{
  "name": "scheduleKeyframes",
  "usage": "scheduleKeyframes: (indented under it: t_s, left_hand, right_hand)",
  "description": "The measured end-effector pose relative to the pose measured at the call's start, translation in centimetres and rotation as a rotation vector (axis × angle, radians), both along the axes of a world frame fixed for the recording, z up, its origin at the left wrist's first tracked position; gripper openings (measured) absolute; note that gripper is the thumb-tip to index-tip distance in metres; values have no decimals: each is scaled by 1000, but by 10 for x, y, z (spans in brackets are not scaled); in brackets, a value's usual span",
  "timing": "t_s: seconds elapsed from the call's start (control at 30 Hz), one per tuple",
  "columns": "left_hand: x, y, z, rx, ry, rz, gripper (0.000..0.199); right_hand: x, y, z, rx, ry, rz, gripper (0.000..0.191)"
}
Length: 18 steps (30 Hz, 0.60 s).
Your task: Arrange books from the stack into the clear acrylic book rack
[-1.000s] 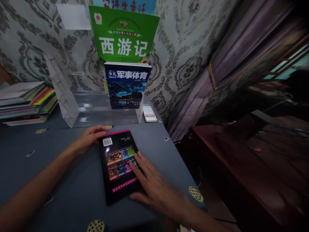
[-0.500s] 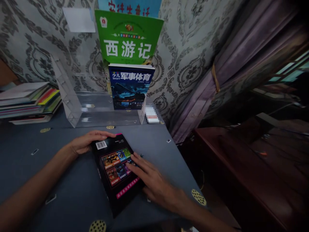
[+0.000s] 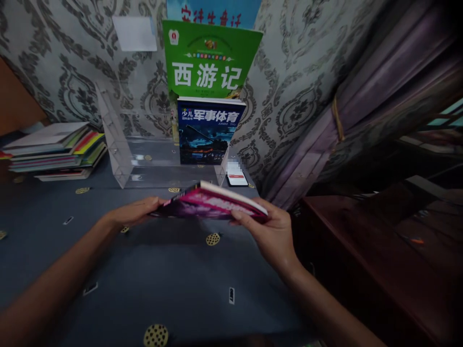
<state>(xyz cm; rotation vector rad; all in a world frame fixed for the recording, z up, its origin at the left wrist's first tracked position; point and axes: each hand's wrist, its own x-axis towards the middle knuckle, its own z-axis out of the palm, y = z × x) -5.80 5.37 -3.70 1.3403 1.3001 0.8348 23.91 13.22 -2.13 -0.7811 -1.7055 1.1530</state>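
Between my two hands a book [image 3: 213,202] with a pink and purple cover is held above the table, tilted so that its white page edge faces up. My left hand [image 3: 139,210] grips its left end, fingers partly behind it. At the right end my right hand [image 3: 269,226] holds it, thumb on the cover. Just behind the book stands a clear acrylic rack [image 3: 117,144]. On the rack's right side are a dark blue book [image 3: 206,135], a green book [image 3: 213,62] above it and a light blue book [image 3: 213,12] at the top.
A stack of books and papers [image 3: 54,149] lies at the left back. A phone [image 3: 237,176] rests to the right of the rack. The blue tablecloth [image 3: 173,279] ends at the right, beside a dark red wooden surface [image 3: 347,250] and a purple curtain [image 3: 318,140].
The book has come up off the table and turned from its black back to its pink and purple side. My right hand has moved from lying on it to gripping its right end.
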Motion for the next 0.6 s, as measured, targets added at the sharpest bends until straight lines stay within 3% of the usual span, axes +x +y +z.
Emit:
scheduleKeyframes:
  t_s: [0.1, 0.23, 0.43, 0.6]
  left_hand:
    - [6, -3, -3, -57, -94, 24, 60]
    - [17, -8, -3, -144, -248, -41, 54]
    - [17, 0, -15, -275, -341, -164, 61]
    - [18, 14, -30, -205, -59, 46, 45]
  right_hand:
    - [-13, 14, 10, -65, 150, -12, 31]
    - [-25, 39, 9, -191, 181, 108, 45]
    - [-36, 67, -35, -373, 1, 185, 62]
    - [-41, 74, -67, -369, -65, 181, 66]
